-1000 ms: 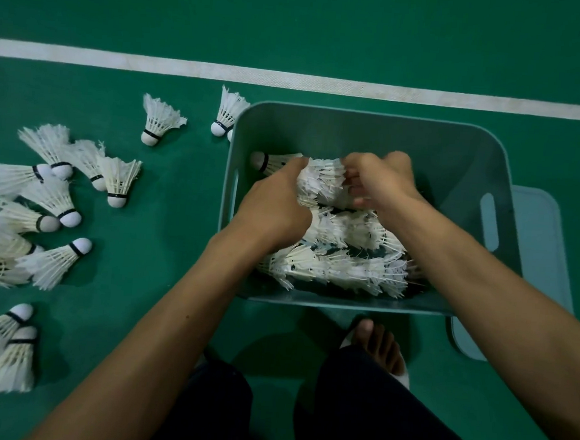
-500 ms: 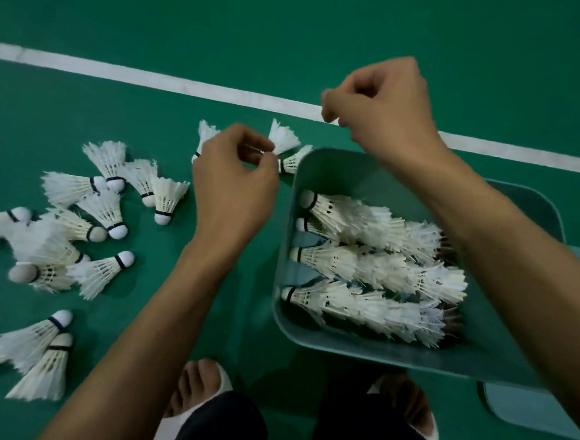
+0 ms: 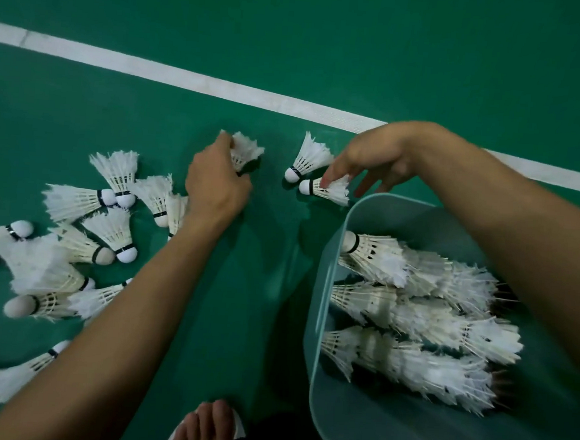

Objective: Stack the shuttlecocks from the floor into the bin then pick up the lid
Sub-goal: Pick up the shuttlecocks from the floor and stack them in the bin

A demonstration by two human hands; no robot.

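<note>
The left hand point(image 3: 215, 184) is gripping one shuttlecock point(image 3: 247, 151); the right hand point(image 3: 377, 157), fingers spread, is touching a second shuttlecock point(image 3: 330, 189) beside the bin point(image 3: 323, 291), which is holding three rows point(image 3: 419, 314).

A white painted line point(image 3: 222, 86) runs slantwise above; a sandalled foot point(image 3: 205, 427) shows at bottom.
</note>
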